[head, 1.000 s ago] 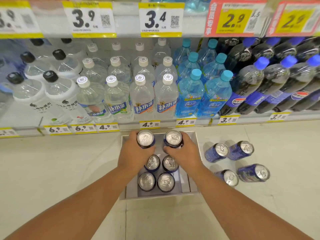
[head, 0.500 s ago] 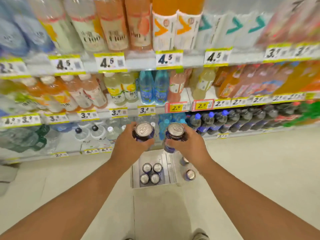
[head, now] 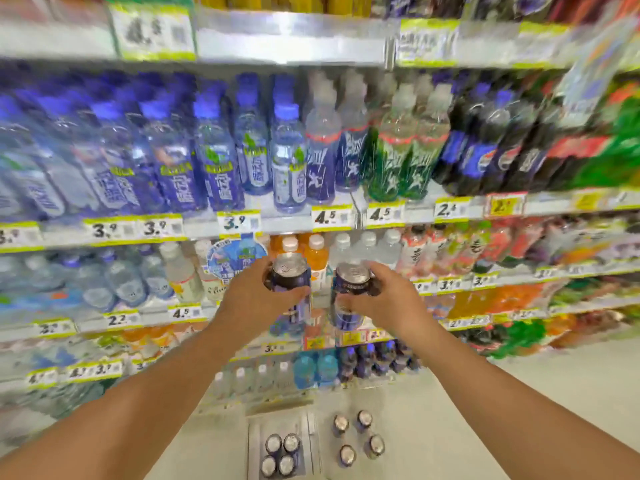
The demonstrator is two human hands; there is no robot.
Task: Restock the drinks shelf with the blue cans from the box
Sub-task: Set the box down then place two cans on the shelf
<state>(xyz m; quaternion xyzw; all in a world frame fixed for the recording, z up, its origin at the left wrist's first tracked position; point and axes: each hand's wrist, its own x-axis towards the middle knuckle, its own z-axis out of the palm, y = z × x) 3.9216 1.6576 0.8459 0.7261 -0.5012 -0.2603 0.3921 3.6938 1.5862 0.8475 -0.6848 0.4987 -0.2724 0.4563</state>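
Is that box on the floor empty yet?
Not empty: the box holds four cans, silver tops showing. Four more stand beside it.

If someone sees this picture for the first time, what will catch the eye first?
First, the two hands at the centre: the left hand and the right hand each hold a blue can upright before the shelves. Next, the rows of blue-labelled bottles above. Below, on the floor, the box holds four cans.

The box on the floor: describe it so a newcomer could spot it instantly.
Look down past the shelves to the pale floor between the forearms. The white open-topped box sits there, holding four upright cans in a square; the four cans to its right stand loose on the floor.
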